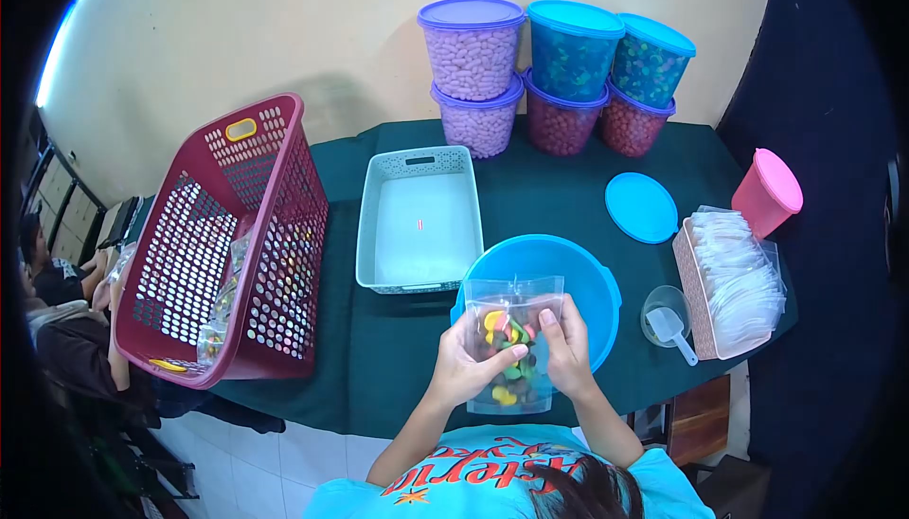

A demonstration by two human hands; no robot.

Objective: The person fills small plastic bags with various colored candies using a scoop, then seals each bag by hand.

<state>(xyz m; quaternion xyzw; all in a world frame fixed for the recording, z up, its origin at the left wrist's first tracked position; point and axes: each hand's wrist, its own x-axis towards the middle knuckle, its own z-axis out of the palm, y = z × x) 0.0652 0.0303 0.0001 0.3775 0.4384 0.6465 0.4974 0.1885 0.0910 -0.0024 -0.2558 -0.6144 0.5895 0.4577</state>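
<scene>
A clear plastic pouch (512,396) with colourful candies inside is held upright between my two hands, over the near rim of a blue basin (595,282). My left hand (471,360) grips the pouch's left side, its thumb pressed across the front. On the right edge, my right hand (568,353) pinches the pouch with the thumb near its upper part. The candies look yellow, green, pink and dark brown. Behind the pouch, part of the basin is hidden.
A pale green tray (421,225) stands left of the basin, beside a maroon basket (284,178) holding filled pouches. Lidded candy tubs (473,55) are stacked at the back. Rightward are a blue lid (641,207), scoop (670,328), flat pouches (734,282) and pink container (765,195). People sit far left.
</scene>
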